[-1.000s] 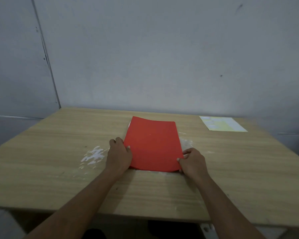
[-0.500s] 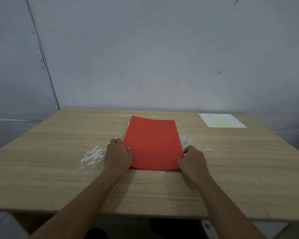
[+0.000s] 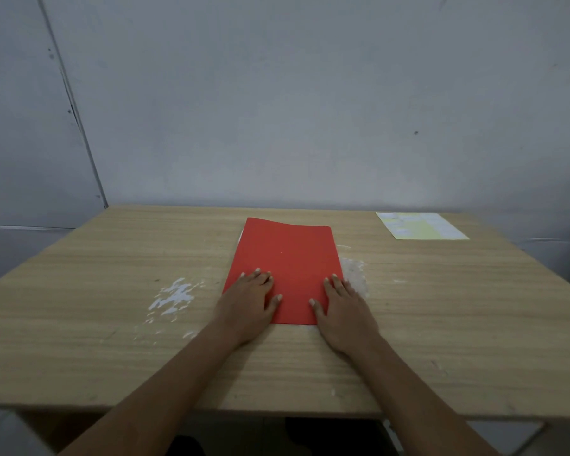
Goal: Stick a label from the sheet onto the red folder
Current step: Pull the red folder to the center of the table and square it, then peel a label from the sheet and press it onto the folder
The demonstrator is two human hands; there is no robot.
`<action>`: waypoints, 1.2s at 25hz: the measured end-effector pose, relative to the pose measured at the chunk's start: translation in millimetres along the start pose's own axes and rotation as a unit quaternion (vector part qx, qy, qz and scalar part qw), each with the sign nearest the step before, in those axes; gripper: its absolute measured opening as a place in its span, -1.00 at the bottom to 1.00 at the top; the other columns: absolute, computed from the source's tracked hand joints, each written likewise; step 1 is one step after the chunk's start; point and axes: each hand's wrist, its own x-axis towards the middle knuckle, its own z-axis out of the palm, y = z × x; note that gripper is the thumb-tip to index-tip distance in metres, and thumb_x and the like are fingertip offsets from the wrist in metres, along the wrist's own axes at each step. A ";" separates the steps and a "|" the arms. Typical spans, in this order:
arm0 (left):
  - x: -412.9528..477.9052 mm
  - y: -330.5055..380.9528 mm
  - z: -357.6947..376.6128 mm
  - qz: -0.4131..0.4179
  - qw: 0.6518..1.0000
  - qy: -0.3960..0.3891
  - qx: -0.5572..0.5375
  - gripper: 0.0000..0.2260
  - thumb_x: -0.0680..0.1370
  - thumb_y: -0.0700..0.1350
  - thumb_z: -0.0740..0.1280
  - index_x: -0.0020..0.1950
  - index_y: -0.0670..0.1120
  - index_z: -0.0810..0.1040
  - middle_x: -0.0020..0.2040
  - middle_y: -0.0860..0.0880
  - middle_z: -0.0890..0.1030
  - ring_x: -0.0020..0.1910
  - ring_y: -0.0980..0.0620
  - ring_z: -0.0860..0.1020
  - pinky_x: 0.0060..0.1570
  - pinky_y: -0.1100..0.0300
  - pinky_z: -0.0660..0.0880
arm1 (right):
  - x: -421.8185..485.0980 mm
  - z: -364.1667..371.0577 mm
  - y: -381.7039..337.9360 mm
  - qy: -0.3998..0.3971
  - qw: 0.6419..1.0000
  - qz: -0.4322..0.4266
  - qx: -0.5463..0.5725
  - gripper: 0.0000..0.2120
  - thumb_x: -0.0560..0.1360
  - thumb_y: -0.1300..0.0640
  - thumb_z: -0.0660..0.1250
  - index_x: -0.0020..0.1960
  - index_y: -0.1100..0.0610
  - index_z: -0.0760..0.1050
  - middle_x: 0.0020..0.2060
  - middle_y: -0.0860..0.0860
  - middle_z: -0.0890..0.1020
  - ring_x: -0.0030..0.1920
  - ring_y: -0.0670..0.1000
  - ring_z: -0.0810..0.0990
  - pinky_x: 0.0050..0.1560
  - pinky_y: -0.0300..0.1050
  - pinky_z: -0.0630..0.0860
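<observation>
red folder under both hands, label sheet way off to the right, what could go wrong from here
1. The label sheet lies at the far right corner; reaching with the right hand may let the red folder slide.
2. White residue on the table could foul a label.

The folder lies in the middle of the table. The left hand rests flat on its near left corner, the right hand on its near right corner. The label sheet lies well apart at the far right.
</observation>
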 end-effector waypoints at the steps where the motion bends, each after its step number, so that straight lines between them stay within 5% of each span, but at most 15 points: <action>1: 0.4 -0.1 -0.2 0.001 1.000 -0.006 0.001 -0.45 0.64 0.17 0.01 0.55 -0.09 0.24 0.56 -0.01 0.26 0.57 0.04 0.15 0.56 0.09 0.00 | 0.2 0.6 0.6 0.001 1.000 -0.002 -0.003 -0.33 0.61 -0.24 -0.04 0.61 0.09 0.00 0.61 0.03 0.03 0.60 0.04 -0.06 0.57 0.02 -0.05; 13: -0.8 2.3 -2.6 0.000 1.000 -0.015 -0.012 -0.46 0.64 0.16 0.01 0.55 -0.09 0.24 0.56 -0.01 0.27 0.56 0.05 0.17 0.56 0.09 0.02 | 1.9 1.0 3.2 0.009 1.000 -0.012 0.006 -0.33 0.61 -0.25 -0.02 0.60 0.07 0.04 0.60 0.02 0.06 0.59 0.04 -0.02 0.57 0.02 -0.02; 18: 11.7 11.8 -5.5 0.008 1.000 0.022 -0.020 -0.54 0.62 0.12 0.12 0.42 -0.08 0.45 0.46 -0.02 0.45 0.50 0.03 0.31 0.51 0.07 0.13 | 6.3 -22.3 22.3 0.068 0.993 -0.002 0.098 -0.52 0.57 -0.19 0.17 0.40 0.02 0.43 0.30 0.02 0.57 0.30 0.04 0.51 0.32 -0.01 0.42; 20: 24.0 22.6 -3.9 0.025 0.998 0.035 -0.044 -0.58 0.62 0.08 0.15 0.40 -0.07 0.48 0.43 -0.01 0.48 0.49 0.04 0.33 0.50 0.10 0.14 | 10.2 -33.0 38.8 0.081 0.991 0.011 0.102 -0.57 0.56 -0.16 0.20 0.35 0.01 0.48 0.18 0.00 0.63 0.20 0.04 0.57 0.23 0.00 0.48; 30: 145.8 130.7 41.2 0.091 0.989 -0.039 -0.110 -0.61 0.58 0.01 0.19 0.33 -0.13 0.52 0.37 -0.08 0.51 0.38 -0.10 0.44 0.36 0.08 0.35 | 73.0 -64.2 156.3 0.080 0.991 0.104 0.002 -0.47 0.60 -0.12 0.15 0.51 0.06 0.26 0.49 0.02 0.36 0.51 0.07 0.24 0.45 0.01 0.23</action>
